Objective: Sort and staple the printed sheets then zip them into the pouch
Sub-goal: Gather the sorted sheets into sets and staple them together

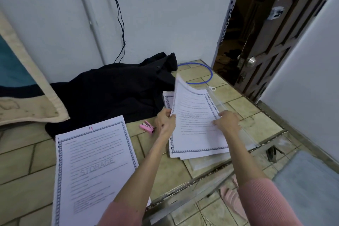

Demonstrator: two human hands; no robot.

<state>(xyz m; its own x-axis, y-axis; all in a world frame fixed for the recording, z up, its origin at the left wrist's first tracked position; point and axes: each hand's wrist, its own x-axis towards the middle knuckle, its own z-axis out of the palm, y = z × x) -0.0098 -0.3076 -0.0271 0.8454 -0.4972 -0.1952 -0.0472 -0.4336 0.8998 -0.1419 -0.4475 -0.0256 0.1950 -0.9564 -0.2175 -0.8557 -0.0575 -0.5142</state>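
A stack of printed sheets (197,134) with a bordered frame lies on a clear zip pouch (244,134) on the tiled counter. My left hand (165,120) pinches the left edge of the top sheets, lifted and curling upward. My right hand (227,120) grips their right edge. A second pile of printed sheets (93,169) marked STORAGE lies at the near left. A small pink stapler (146,127) sits between the two piles, just left of my left hand.
A black garment (113,90) is heaped behind the papers against the white wall. A blue hoop (205,73) lies at the back. The counter edge (201,180) runs diagonally at the right, with an open wooden door (271,42) beyond.
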